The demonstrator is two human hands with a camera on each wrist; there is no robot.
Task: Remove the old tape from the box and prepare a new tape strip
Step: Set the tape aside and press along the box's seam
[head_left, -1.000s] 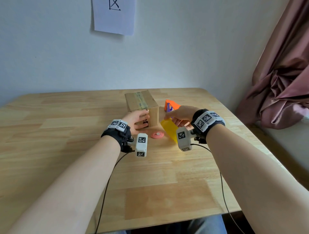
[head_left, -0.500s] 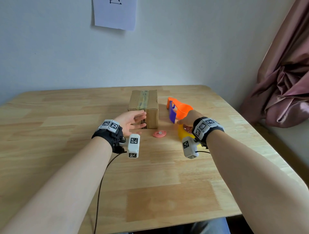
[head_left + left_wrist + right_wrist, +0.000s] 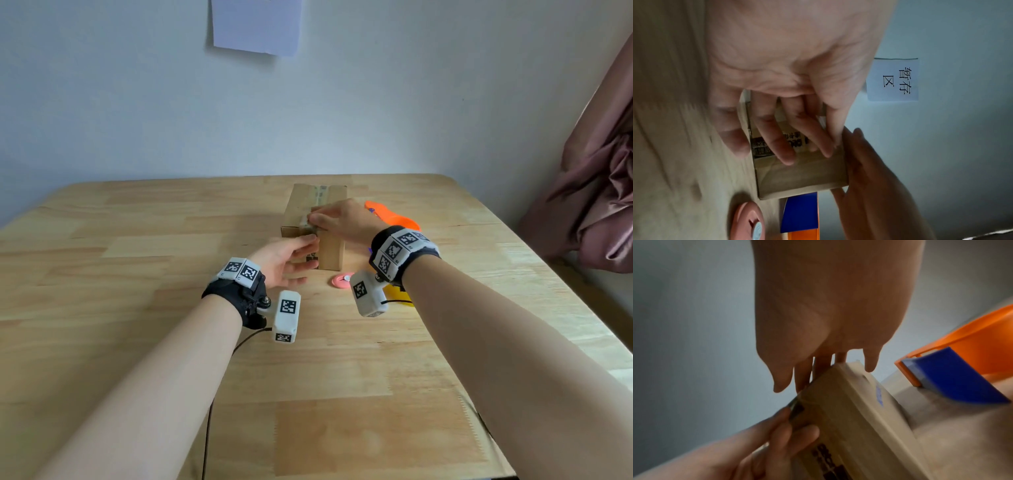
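A sheet of paper (image 3: pixel 257 25) with printed characters is hanging on the pale wall behind the desk (image 3: pixel 137 246), and a pink curtain (image 3: pixel 596 192) is bunching up at the right edge. On the wooden desk, an orange tape dispenser (image 3: pixel 390 216) with a blue part is lying just beside the right side of the cardboard box (image 3: pixel 330 253), and the right forearm is covering most of it in the head view. A small pink disc (image 3: pixel 340 280) is sitting on the desk in front of the box, near its front right corner, between the two wrists. A yellow object (image 3: pixel 397 293) is peeking out under the right wrist; what it is cannot be told.

The box is standing in the middle of the desk, toward the far side, with a strip of old tape (image 3: pixel 322 193) running along its top. Both hands are meeting at its near top edge.

The left hand (image 3: pixel 284 262) is reaching in from the front left, fingers spread and nearly straight, lying against the printed front face of the box, with the thumb up at the top edge. The right hand (image 3: pixel 342 219) is coming over the top from the right, fingers bent down onto the near end of the tape; whether it is actually pinching the tape end or only pressing on it cannot be told
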